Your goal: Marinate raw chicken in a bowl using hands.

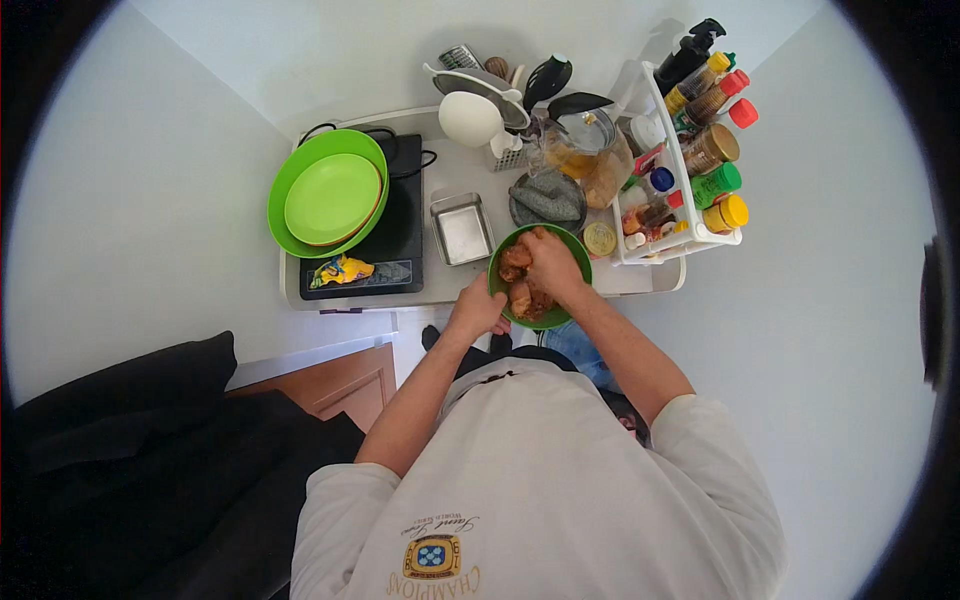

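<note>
A green bowl [559, 321] at the table's front edge holds several pieces of raw meat [520, 298] coated in reddish seasoning. My left hand [478, 306] grips the bowl's left rim, with its fingers partly beneath the bowl. Inside the bowl, my right hand [551, 262] reaches down onto the meat, its fingertips bent among the pieces; whether they close on one is hidden. Just behind the bowl stands a grey stone mortar with a pestle [551, 196]. An empty rectangular metal tray [463, 229] lies to the left of the bowl.
At left, green bowls [330, 199] and a yellow crumpled packet [342, 271] rest on a black induction cooktop [405, 225]. Behind are a utensil holder [510, 158], a glass jug [581, 142] and a small lidded jar [599, 239]. A white rack [679, 161] with seasoning bottles stands right.
</note>
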{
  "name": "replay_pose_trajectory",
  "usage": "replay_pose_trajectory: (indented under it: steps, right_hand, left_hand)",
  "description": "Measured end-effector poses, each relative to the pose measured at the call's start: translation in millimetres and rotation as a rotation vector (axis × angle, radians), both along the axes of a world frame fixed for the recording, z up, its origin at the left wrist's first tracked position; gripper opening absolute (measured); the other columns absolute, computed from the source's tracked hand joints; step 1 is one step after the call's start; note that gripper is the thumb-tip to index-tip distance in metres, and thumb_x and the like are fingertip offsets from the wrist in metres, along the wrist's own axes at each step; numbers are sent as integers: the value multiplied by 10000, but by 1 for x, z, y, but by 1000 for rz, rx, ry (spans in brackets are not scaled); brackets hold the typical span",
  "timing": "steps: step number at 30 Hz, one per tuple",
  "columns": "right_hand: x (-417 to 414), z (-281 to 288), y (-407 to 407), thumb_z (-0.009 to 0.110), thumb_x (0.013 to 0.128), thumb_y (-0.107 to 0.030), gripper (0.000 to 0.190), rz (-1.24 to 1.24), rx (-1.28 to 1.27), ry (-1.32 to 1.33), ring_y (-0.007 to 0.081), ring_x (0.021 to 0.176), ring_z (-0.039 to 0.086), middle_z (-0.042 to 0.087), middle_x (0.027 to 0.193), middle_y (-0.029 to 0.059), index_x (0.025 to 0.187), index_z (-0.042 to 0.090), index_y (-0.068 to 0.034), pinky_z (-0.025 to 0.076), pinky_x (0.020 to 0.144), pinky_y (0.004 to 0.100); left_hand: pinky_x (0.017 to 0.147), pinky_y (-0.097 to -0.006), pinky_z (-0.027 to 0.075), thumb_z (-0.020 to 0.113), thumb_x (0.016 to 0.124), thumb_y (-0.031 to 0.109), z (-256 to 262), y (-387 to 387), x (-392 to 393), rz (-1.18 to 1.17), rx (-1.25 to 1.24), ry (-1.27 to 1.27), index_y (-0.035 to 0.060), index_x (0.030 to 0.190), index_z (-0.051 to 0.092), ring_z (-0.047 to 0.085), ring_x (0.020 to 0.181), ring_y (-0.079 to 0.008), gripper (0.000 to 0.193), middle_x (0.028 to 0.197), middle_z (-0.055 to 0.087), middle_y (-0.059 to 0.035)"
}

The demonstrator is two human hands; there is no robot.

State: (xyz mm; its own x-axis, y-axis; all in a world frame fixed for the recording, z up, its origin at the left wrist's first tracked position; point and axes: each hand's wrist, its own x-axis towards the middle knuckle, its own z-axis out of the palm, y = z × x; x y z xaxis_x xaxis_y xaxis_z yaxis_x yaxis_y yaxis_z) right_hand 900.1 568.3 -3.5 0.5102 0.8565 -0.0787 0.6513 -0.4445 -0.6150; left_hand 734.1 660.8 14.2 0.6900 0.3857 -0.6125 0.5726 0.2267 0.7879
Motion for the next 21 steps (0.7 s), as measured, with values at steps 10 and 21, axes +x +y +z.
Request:
replay_pose_trajectory:
  steps: [10,21]
  right_hand:
    - [2,43,-19,673,750,-10,566,393,-9,17,406,1139,580,590,1208,236,1298,548,-74,472,979,453]
    - [30,-45,2,645,770,-124,429,195,-339,137,421,997,672,684,1050,295,1174,646,18,526,880,476]
  left_hand:
    - [484,-365,615,493,938,48,1,8,2,28,-34,14,-62,1377,402,726,599,-287,462,808,690,-243]
    - [468,-367,606,498,960,72,1,5,4,38,-9,-13,-40,1392,397,722,593,-302,458,868,688,-263]
